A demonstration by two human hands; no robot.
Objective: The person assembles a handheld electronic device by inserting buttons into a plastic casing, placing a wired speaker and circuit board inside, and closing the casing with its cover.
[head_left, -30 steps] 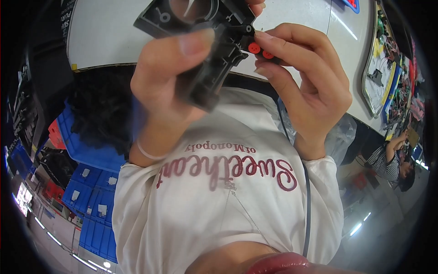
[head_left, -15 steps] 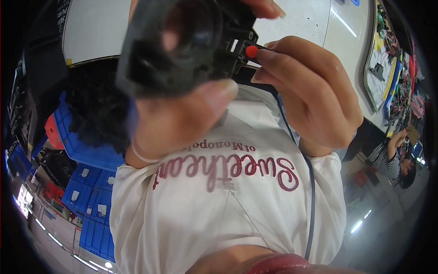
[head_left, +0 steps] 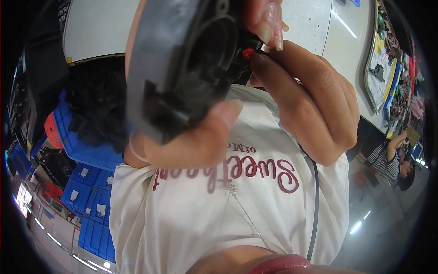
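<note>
A black plastic housing (head_left: 207,50) with a round opening is close to the camera and partly blurred. My left hand (head_left: 191,144) is closed around it, thumb along the near edge and fingertips over the far right side. At the housing's right edge sits a small round red piece (head_left: 247,54). My right hand (head_left: 315,96) is closed, its fingertips pinched against this red piece; whatever it joins to is mostly hidden by the fingers. The housing is tilted, so its opening shows at a slant.
A blue bin (head_left: 73,141) heaped with black parts (head_left: 96,105) stands at the left, near stacked blue crates (head_left: 89,196). Behind my hands is a white tabletop (head_left: 305,27). Coloured wires (head_left: 404,73) lie at the far right, where another person (head_left: 392,155) sits.
The housing has turned in my left hand, its opening now more slanted. My left fingertips have come down near the red piece, and my right hand has lowered slightly.
</note>
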